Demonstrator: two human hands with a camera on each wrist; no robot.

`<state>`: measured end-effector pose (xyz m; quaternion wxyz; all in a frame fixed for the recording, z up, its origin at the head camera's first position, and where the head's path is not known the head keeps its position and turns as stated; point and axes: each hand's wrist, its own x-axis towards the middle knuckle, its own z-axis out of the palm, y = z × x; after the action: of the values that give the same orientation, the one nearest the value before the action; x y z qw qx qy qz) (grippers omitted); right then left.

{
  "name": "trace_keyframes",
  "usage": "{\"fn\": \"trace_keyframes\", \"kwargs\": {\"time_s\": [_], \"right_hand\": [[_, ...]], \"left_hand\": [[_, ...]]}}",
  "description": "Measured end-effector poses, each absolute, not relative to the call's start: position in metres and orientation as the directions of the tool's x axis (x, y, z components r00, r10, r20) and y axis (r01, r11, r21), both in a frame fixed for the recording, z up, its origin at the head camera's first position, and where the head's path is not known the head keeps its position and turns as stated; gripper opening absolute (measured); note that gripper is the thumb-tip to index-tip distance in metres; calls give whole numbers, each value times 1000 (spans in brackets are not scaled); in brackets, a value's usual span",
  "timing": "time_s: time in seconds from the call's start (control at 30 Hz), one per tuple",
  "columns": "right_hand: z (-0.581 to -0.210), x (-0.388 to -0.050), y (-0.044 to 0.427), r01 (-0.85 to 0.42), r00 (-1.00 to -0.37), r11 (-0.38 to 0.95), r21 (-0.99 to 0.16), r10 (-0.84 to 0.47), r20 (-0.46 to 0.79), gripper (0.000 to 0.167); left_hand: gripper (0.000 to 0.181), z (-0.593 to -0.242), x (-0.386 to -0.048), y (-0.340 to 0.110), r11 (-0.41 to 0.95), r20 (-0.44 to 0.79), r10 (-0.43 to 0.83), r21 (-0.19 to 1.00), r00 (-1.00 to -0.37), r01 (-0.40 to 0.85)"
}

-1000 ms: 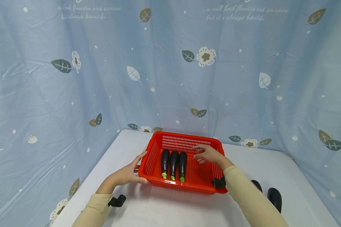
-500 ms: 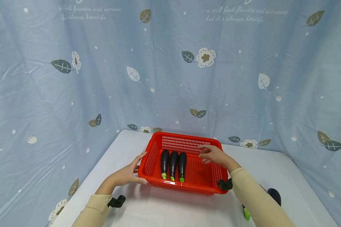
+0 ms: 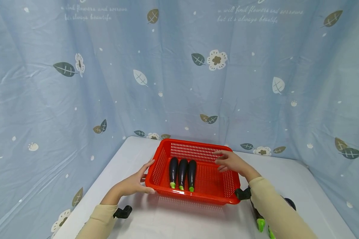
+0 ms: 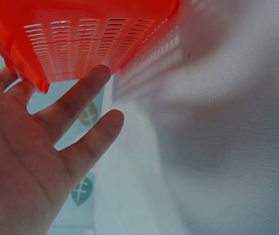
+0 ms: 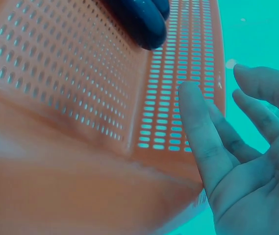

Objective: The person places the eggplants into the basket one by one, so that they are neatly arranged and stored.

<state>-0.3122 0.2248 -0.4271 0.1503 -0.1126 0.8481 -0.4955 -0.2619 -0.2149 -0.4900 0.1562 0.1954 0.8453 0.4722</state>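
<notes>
Three dark eggplants [image 3: 182, 172] lie side by side in the left half of a red perforated basket [image 3: 194, 198], green stem ends toward the near side. The left hand [image 3: 131, 184] is at the basket's left end, fingers spread; in the left wrist view the fingers of this hand [image 4: 36, 142] lie against the basket's end [image 4: 80, 44], not curled round it. The right hand [image 3: 231, 163] hovers over the basket's right part, holding nothing. In the right wrist view the right hand [image 5: 247, 166] has loosely spread fingers, with an eggplant end [image 5: 146, 29] beyond.
More eggplants [image 3: 257, 214] lie on the white table [image 3: 173, 222] right of the basket, partly hidden by the right sleeve [image 3: 278, 205]. A blue patterned curtain [image 3: 173, 83] hangs behind and to the left. Black wrist devices [image 3: 123, 212] show at both wrists.
The right hand has moved to the right over the basket, and its sleeve has shifted right, uncovering green stem ends on the table. The left hand and the basket have hardly moved.
</notes>
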Motion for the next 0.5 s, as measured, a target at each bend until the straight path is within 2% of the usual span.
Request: {"fn": "trace_keyframes", "kwargs": {"time_s": [0.5], "right_hand": [[-422,-310,247,8,-939,459,-888,-303,-165,55]], "left_hand": [[117,-491,-263,-216,476,-79,480,860,-874,184]]}}
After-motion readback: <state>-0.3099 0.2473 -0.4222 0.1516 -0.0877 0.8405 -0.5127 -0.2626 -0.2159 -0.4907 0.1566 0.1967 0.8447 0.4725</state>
